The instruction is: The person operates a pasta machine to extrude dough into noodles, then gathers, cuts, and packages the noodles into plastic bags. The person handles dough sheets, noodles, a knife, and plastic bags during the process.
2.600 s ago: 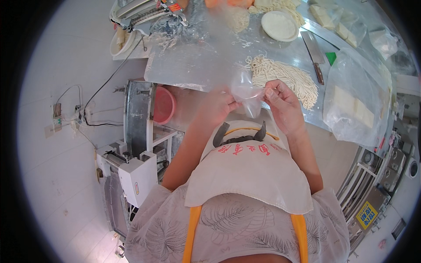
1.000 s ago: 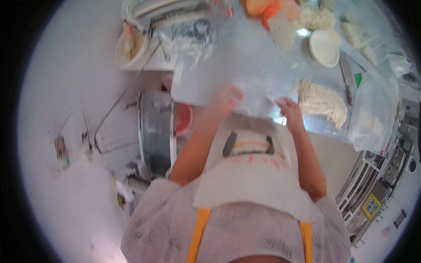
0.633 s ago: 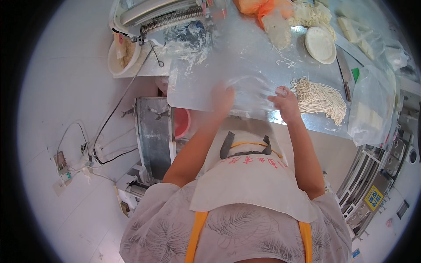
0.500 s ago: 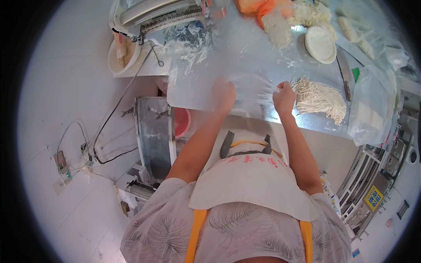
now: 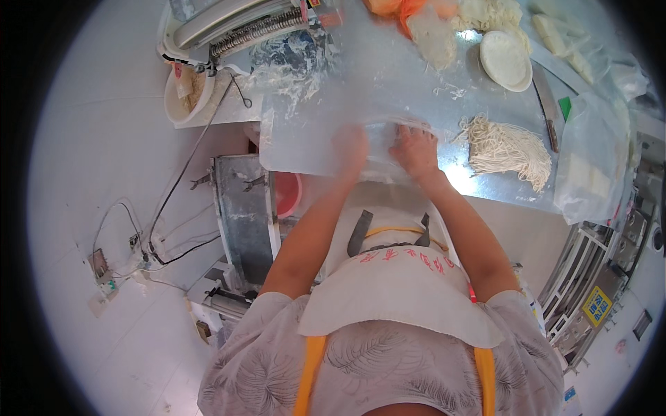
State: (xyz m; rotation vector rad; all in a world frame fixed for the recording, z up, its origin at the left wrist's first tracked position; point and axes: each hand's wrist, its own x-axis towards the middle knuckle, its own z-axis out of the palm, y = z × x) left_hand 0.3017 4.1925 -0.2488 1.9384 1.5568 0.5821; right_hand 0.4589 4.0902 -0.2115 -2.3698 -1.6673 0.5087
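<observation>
A thin clear plastic bag (image 5: 383,141) lies between my two hands near the front edge of the metal worktop. My right hand (image 5: 417,150) has its bent fingers on the bag's right side, gripping the film. My left hand (image 5: 352,147) is at the bag's left side; a hazy blur smears its fingers, so its grip does not show. To the right of my right hand rests a bundle of pale fresh noodles (image 5: 510,152).
A knife (image 5: 547,107) and a filled clear bag (image 5: 590,166) lie at right. Behind the noodles sits a round white dish (image 5: 506,61). A roller machine (image 5: 257,31) stands at back left, beside a white tub (image 5: 189,97). Below is a red basin (image 5: 286,193).
My right hand has moved left, closer to my left hand, and its fist has loosened into bent fingers. The film stretched between the hands has slackened.
</observation>
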